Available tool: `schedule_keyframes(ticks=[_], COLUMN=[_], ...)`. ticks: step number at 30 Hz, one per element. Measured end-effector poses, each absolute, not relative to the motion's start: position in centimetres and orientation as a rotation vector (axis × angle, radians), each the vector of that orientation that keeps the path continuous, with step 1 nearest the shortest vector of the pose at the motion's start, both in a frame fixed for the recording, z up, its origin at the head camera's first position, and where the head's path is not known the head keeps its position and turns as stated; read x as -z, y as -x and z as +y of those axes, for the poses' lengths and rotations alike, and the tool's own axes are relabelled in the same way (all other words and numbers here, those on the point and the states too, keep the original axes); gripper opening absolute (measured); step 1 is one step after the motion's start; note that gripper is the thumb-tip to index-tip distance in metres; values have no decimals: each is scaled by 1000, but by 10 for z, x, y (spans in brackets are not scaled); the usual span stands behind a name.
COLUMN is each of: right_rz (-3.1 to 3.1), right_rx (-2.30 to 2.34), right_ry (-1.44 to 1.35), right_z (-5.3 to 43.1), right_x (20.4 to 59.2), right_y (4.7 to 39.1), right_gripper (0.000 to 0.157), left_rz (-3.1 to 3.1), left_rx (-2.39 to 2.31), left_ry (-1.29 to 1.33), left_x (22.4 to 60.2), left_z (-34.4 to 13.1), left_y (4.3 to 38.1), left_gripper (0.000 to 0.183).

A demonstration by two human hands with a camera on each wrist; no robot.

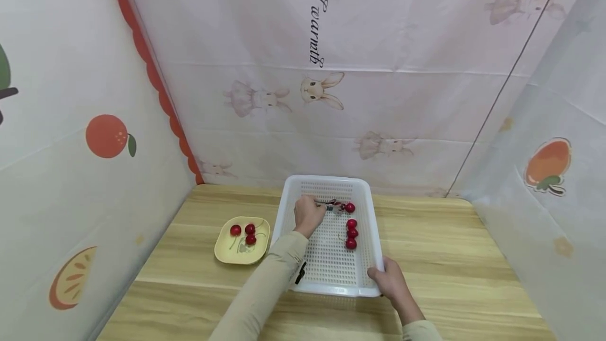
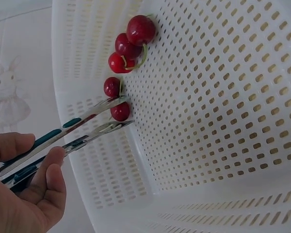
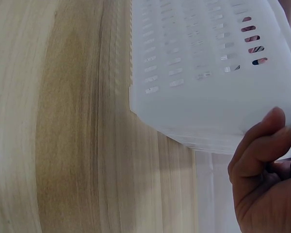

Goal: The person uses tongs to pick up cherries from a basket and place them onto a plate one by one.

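Note:
My left hand (image 1: 309,214) holds a pair of small metal tongs (image 2: 63,130) with teal grips, reaching into a white perforated plastic basket (image 1: 374,225). In the left wrist view the tong tips lie on either side of a red cherry (image 2: 120,111) near the basket's wall. Right beside it is another cherry (image 2: 112,87), and several more, some with green stems, line up beyond, topped by a large cherry (image 2: 141,30). My right hand (image 1: 389,280) grips the basket's rim at the near right corner, fingers curled round it in the right wrist view.
Left of the basket, a small yellow dish (image 1: 222,254) carries three cherries with stems, including one cherry (image 1: 235,230) at its left. Both stand on a wood-grain table (image 1: 435,257). Printed fabric (image 1: 265,141) with rabbits hangs behind the table, with patterned sheets at both sides.

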State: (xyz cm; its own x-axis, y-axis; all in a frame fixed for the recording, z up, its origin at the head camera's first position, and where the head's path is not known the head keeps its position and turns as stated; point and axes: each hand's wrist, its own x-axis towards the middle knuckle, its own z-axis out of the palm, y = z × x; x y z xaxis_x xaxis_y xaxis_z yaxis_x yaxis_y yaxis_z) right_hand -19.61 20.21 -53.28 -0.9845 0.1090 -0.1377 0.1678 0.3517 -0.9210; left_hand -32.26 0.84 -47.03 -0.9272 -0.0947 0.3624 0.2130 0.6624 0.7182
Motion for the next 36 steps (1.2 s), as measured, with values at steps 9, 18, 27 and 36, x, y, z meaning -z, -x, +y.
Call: schedule_keyframes(ticks=[9,18,27,36], right_rz=[2549,2535,2542,2550], right_rx=[1733,1750,1755,1768], right_ry=[-251,-255,-253,-240], right_z=[202,202,201,201], right_x=[535,535,535,535], right_y=[197,197,196,197], right_gripper=[46,46,45,45], left_rz=[-2557,-2534,-2532,-2510], left_rx=[1105,1079,1080,1117], left_ry=[124,161,200,190], left_x=[463,450,441,434], left_z=[7,3,-15,-38], left_y=[323,323,309,295], left_gripper=[43,43,7,14])
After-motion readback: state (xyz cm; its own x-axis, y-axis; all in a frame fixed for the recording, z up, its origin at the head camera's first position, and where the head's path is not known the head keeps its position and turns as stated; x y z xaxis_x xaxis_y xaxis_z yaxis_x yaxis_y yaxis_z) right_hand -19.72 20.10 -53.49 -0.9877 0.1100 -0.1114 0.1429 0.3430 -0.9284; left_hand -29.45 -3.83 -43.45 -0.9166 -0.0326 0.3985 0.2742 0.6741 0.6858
